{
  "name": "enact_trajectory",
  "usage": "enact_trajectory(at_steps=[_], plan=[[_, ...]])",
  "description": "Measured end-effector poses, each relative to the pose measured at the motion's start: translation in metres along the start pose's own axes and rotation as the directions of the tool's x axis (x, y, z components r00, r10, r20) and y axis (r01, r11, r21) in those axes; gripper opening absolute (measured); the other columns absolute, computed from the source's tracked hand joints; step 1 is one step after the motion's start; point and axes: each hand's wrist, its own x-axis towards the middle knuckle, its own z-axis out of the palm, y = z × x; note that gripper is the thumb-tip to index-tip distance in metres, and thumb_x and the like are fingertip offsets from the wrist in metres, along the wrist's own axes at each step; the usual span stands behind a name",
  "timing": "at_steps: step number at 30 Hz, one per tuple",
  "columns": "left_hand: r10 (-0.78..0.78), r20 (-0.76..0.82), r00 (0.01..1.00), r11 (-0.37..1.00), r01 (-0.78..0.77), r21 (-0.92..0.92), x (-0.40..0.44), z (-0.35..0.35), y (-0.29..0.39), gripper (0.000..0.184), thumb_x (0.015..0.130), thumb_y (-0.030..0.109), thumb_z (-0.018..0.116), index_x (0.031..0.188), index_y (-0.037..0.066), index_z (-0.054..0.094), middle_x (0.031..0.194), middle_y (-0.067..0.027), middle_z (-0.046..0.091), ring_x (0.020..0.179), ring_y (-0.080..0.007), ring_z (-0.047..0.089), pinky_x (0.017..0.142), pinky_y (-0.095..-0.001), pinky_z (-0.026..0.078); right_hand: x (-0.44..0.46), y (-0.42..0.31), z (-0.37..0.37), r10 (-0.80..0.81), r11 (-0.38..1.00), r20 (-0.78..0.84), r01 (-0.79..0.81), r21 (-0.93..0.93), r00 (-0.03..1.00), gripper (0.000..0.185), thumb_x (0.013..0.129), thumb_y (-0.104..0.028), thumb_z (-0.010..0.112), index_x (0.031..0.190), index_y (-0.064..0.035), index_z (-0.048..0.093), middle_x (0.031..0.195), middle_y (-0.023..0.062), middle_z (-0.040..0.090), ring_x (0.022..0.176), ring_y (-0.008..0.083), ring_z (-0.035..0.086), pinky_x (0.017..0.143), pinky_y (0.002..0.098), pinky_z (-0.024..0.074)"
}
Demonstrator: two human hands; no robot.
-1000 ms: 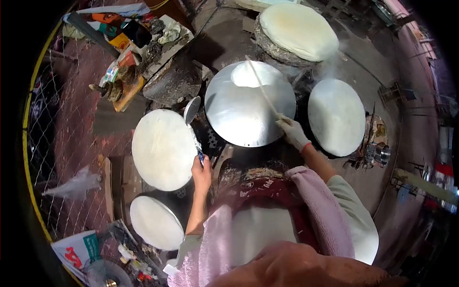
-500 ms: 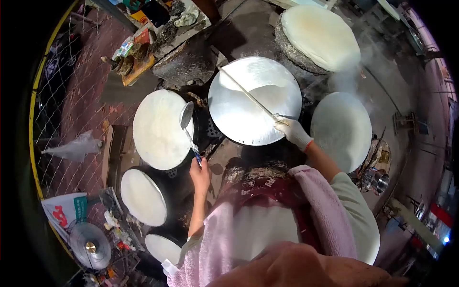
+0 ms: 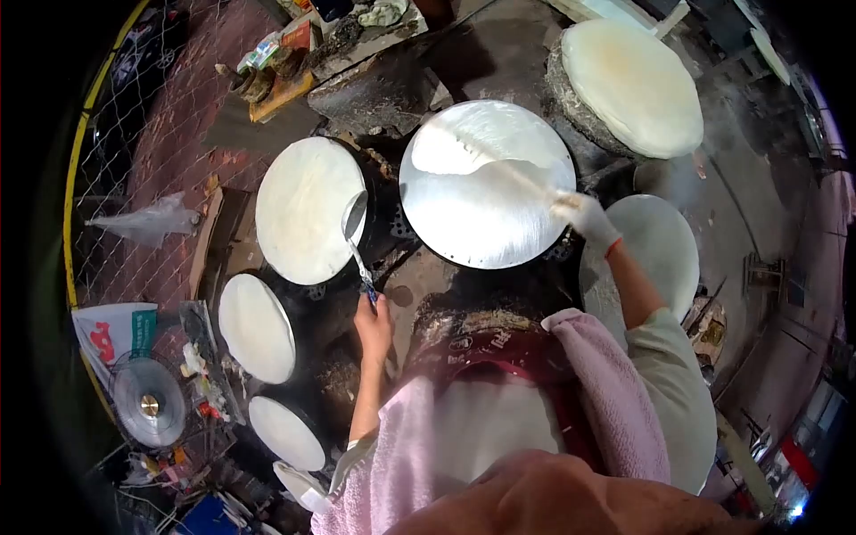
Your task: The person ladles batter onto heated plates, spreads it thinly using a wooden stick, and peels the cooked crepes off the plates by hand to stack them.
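The grip of the left hand (image 3: 374, 325), just below the centre of the frame, has its fingers curled fully round the blue-patterned handle of a ladle (image 3: 359, 259), leaving no gap. The ladle's bowl points up the frame, overlapping the right edge of a round white disc (image 3: 308, 209) at centre left (whether it touches, I cannot tell). Right of centre, the grip of the gloved right hand (image 3: 584, 217) is folded about the near end of a pale stick (image 3: 504, 165), which is blurred and slants toward the upper left over the round metal griddle (image 3: 477, 227). That griddle sits at upper centre; a white layer (image 3: 455, 147) with a curved lower edge covers part of its top, and bare shiny metal shows below. A red band (image 3: 613, 247) circles the right wrist. Farther out, a pale round plate (image 3: 655, 241) lies partly behind the right arm, and a thick white round stack (image 3: 637, 89) fills the upper right. Smaller white discs (image 3: 257, 330) line the lower left, near a fan (image 3: 150, 406).
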Motion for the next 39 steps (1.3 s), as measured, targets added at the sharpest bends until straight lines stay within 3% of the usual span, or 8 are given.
enact_trajectory(at_steps=[7,13,15,18,21,26,34,39], plan=[[-0.079,-0.039,0.996,0.984,0.084,0.158,-0.018,-0.007,-0.008,0.018,0.094,0.016,0.055,0.085,0.0,0.051,0.062,-0.0107,0.051,0.053,-0.0191,0.053,0.049,-0.0333,0.04,-0.001,-0.016,0.019,0.201,0.967,0.276,-0.236,0.1,0.94,0.042,0.089,-0.013,0.063,0.128,0.0017,0.056,0.137,0.013,0.053,0.124,0.0157,0.049,0.103,0.0277,0.039],[0.043,-0.058,0.997,0.951,-0.023,0.309,-0.008,-0.009,-0.017,0.021,0.091,0.017,0.057,0.086,-0.002,0.052,0.069,-0.0224,0.058,0.06,-0.0363,0.057,0.057,-0.0418,0.044,0.038,-0.004,-0.028,-0.051,0.999,0.18,0.048,0.02,0.982,0.042,0.09,-0.017,0.062,0.128,-0.0002,0.057,0.137,0.0131,0.053,0.123,0.0161,0.05,0.102,0.0277,0.0391],[0.103,-0.035,0.994,0.947,-0.088,0.31,0.009,-0.006,-0.016,0.022,0.094,0.017,0.055,0.083,-0.002,0.05,0.059,-0.0085,0.047,0.053,-0.0156,0.044,0.05,-0.0342,0.038,0.036,-0.046,-0.021,0.087,0.995,0.284,-0.072,-0.063,0.955,0.042,0.09,-0.018,0.063,0.127,0.0006,0.057,0.137,0.0127,0.053,0.123,0.0155,0.05,0.101,0.0275,0.0394],[0.103,-0.011,0.995,0.945,-0.094,0.314,0.042,0.005,0.008,0.023,0.092,0.017,0.057,0.086,-0.004,0.05,0.068,-0.0261,0.056,0.064,-0.0442,0.057,0.055,-0.0445,0.044,0.026,-0.041,-0.014,0.098,0.993,0.426,-0.063,-0.096,0.899,0.044,0.089,-0.019,0.064,0.128,0.0004,0.057,0.137,0.0123,0.053,0.122,0.0151,0.051,0.097,0.027,0.0416],[0.282,0.098,0.955,0.851,-0.296,0.434,0.076,0.022,0.02,0.022,0.091,0.014,0.056,0.083,-0.003,0.046,0.07,-0.0291,0.056,0.072,-0.0497,0.056,0.058,-0.0492,0.043,0.006,-0.025,-0.03,0.128,0.99,0.418,-0.093,-0.104,0.899,0.041,0.089,-0.017,0.064,0.126,-0.001,0.059,0.129,0.0087,0.059,0.11,0.0131,0.056,0.09,0.0263,0.0453],[0.221,0.192,0.956,0.744,-0.293,0.6,0.104,0.047,0.03,0.021,0.092,0.019,0.053,0.089,-0.001,0.047,0.077,-0.0304,0.061,0.076,-0.0477,0.06,0.064,-0.0552,0.048,0.039,0.01,-0.037,-0.101,0.995,0.157,0.101,0.007,0.982,0.035,0.089,-0.016,0.065,0.12,-0.0004,0.063,0.096,-0.001,0.064,0.086,0.0066,0.056,0.078,0.023,0.0458],[0.143,0.356,0.923,0.653,-0.359,0.667,0.021,0.011,0.02,0.017,0.09,0.013,0.054,0.088,-0.001,0.046,0.07,-0.0286,0.06,0.068,-0.0465,0.061,0.058,-0.0542,0.048,-0.014,-0.007,0.0,0.222,0.966,0.501,-0.258,0.002,0.837,0.04,0.088,-0.018,0.064,0.126,-0.0029,0.06,0.085,-0.0084,0.058,0.062,0.0026,0.041,0.053,0.02,0.034],[0.098,0.466,0.88,0.675,-0.403,0.618,-0.038,0.016,-0.02,0.014,0.09,0.012,0.05,0.093,0.0,0.046,0.068,-0.0259,0.062,0.065,-0.0435,0.063,0.058,-0.0533,0.051,-0.107,0.006,0.019,0.267,0.95,0.298,-0.303,0.08,0.916,0.03,0.083,-0.021,0.07,0.108,-0.0055,0.067,0.078,-0.0055,0.061,0.057,0.0036,0.048,0.051,0.0195,0.0374]])
